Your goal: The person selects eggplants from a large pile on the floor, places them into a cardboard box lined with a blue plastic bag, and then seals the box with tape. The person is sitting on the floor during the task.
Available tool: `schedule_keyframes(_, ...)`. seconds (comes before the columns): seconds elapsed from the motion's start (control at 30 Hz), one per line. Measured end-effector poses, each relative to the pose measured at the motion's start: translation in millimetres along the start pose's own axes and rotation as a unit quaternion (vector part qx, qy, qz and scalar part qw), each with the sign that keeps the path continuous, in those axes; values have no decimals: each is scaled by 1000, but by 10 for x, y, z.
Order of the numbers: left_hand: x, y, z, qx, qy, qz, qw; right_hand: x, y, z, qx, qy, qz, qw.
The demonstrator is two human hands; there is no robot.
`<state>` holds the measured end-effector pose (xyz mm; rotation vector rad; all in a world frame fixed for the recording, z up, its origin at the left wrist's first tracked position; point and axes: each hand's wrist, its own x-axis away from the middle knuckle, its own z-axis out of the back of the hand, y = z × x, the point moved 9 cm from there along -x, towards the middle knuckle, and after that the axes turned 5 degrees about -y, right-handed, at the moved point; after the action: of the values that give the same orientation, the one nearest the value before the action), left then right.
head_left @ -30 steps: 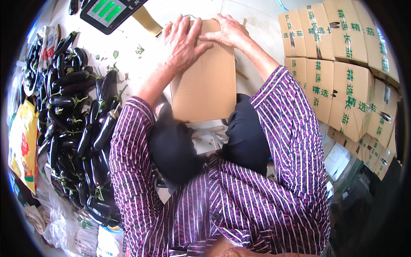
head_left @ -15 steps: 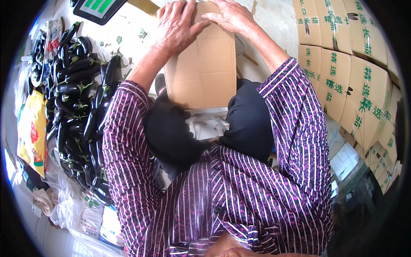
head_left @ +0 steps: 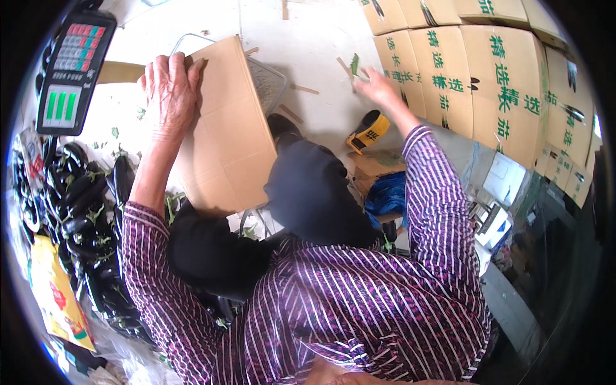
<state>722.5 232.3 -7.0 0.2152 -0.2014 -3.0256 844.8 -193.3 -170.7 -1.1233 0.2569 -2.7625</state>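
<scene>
A closed cardboard box [head_left: 231, 141] stands tilted between my knees, its plain brown face toward me. My left hand [head_left: 170, 96] grips its far left edge, fingers bent over the rim. Off to the right, my right hand [head_left: 380, 88] is stretched out away from the box, slightly blurred, its fingers apart with nothing visible in them. A green leaf scrap [head_left: 355, 64] shows just beyond its fingertips; I cannot tell whether they touch. Nearer to me than that hand lies a yellow and black object [head_left: 369, 131] whose kind is unclear.
Dark eggplants [head_left: 80, 205] are heaped at left, beside a yellow bag [head_left: 58, 289]. A scale display [head_left: 74, 77] stands at the far left. Printed cartons [head_left: 500, 83] are stacked at right. Blue plastic [head_left: 387, 196] lies by my right knee, and cardboard strips [head_left: 303, 89] litter the floor.
My right hand has let go of the box's top and moved out to the right. My left hand stays on the box, which now leans. The view has turned rightward.
</scene>
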Motion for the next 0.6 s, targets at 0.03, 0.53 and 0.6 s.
schedule_keyframes(0.03,-59,93,-14,8,-11,-8,1000,161,560,-160,42,155,1,987)
schedule_keyframes(0.53,-3,170,21,-66,-7,-74,995,771,1277,-1732,380,19,125,916)
schedule_keyframes(0.6,31,76,-12,-27,-11,-32,999,869,1299,-1712,331,-38,100,937)
